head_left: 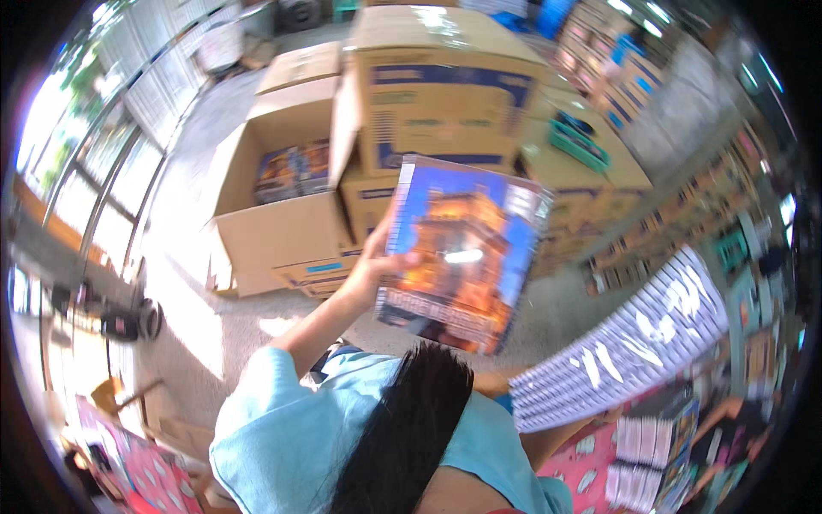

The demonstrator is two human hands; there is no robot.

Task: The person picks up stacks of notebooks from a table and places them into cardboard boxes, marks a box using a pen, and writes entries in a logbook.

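A spiral notebook (479, 227) with a photo cover of a lit orange building against blue sky is tilted up in front of me. My left hand (390, 259) grips its left side, the thumb lying across the cover. Glare on the front suggests a clear glossy wrap or cover. To the right, a long stack of spiral notebooks (625, 343), seen along its bound edges, slants upward under shiny plastic. My right forearm shows beneath this stack; the hand itself is hidden by it, so its fingers cannot be seen.
An open cardboard box (274, 231) with notebooks inside stands at the far left. Closed cartons (441, 107) are piled beside it, one bearing a green tray (580, 146). Behind me at right, notebook stacks (642, 441) lie on a pink patterned cloth (582, 463), near another person.
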